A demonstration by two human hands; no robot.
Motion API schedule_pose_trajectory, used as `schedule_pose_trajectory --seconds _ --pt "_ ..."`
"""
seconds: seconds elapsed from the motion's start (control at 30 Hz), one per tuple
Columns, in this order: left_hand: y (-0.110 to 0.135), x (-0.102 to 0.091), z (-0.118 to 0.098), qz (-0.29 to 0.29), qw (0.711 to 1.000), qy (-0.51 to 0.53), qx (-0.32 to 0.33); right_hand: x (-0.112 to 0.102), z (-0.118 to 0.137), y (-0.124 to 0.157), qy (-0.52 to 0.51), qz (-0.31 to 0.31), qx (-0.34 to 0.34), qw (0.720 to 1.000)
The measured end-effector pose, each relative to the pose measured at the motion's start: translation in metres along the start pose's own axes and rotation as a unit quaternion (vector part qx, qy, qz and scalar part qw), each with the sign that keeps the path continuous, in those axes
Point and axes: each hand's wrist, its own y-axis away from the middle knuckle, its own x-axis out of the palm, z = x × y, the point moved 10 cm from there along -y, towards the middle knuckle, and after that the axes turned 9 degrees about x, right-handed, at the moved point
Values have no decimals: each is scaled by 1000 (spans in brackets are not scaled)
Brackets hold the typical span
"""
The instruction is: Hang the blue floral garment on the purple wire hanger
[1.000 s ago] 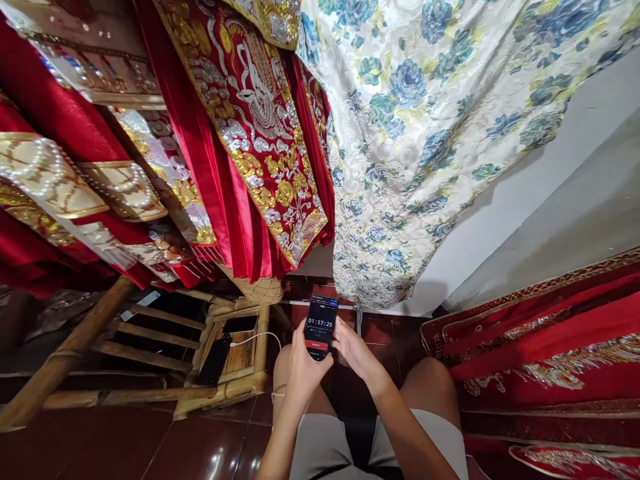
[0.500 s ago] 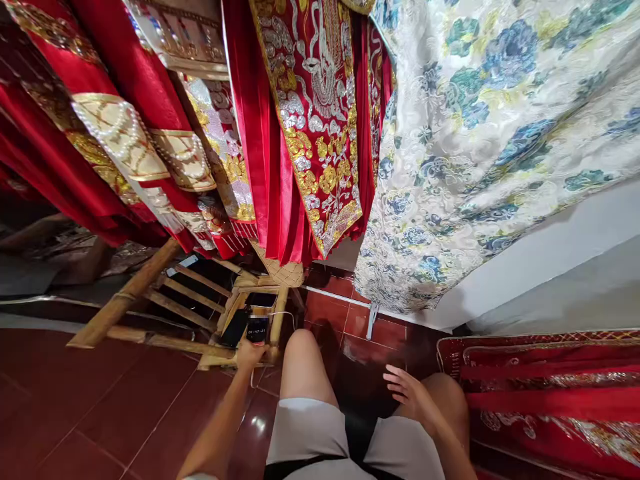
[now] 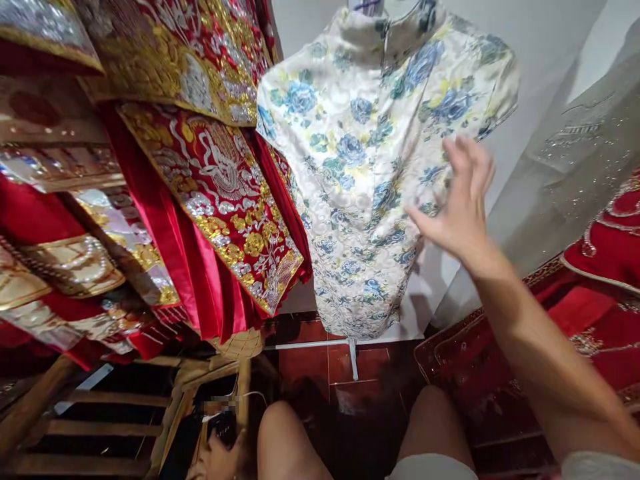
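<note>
My right hand (image 3: 457, 207) is raised before a white dress (image 3: 350, 193) with blue flowers. Its fingers are spread and slightly curled, and nothing is in them; whether it touches the cloth I cannot tell. Low at the left, my left hand (image 3: 220, 461) has its fingers around a dark phone (image 3: 223, 427), over a bamboo chair (image 3: 243, 393). A white cable (image 3: 257, 395) runs beside the phone. The dress hangs upright with a high collar and short sleeves.
Red garments with gold and silver embroidery (image 3: 240, 227) hang at the left. A sparkly sheer fabric (image 3: 555, 160) and more red embroidered cloth (image 3: 595, 313) are at the right. A white stand foot (image 3: 354, 360) rests on red floor tiles (image 3: 303, 357).
My right hand has risen from above my right knee to the front of the dress. The view has tilted up, showing the dress's collar. My left hand stays by the chair with the phone.
</note>
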Motion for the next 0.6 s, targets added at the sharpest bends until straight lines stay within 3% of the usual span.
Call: schedule_pose_trajectory --seconds 0.1,0.2,0.3,0.47,0.53,0.6 --pt "10 -8 -52 9 994 105 38 -11 24 -93 94 -30 -57 994" --pt "27 -10 -101 14 980 171 98 1 21 -149 169 -2 -48 985" --pt "46 1 -131 28 963 215 158 6 18 -172 182 9 -46 982" --pt "66 28 -139 82 944 247 202 -22 24 -189 193 -21 6 981" --pt "68 28 -142 91 940 249 216 -37 27 -195 193 -28 38 980" --pt "69 14 -153 79 938 247 230 -45 24 -190 195 -16 73 978"
